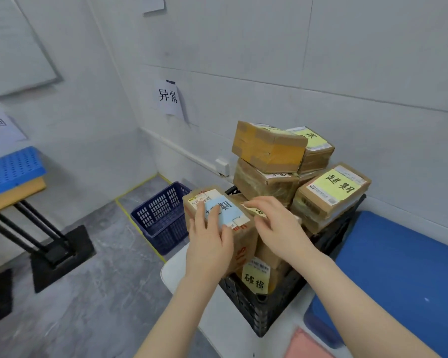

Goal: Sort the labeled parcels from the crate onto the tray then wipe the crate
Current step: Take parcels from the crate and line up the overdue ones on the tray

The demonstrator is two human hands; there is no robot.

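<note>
A black crate (pixel 264 308) on a white table holds a pile of taped cardboard parcels. My left hand (pixel 210 244) lies on the front-left parcel with a blue label (pixel 230 210), fingers spread over its top and side. My right hand (pixel 277 228) reaches to a parcel just right of it, fingertips on a yellow-labelled edge (pixel 256 210); whether it grips is unclear. A parcel with a yellow label (pixel 334 192) sits at the right, two more (pixel 269 146) stacked at the back. Another yellow-labelled parcel (pixel 255 280) stands in the crate's front.
A blue tray (pixel 409 267) lies right of the crate on the white table (pixel 171 272). A pink cloth (pixel 305 344) lies near the table front. On the floor stands a dark blue basket (pixel 161 215). A table with a blue perforated board (pixel 11 169) is at left.
</note>
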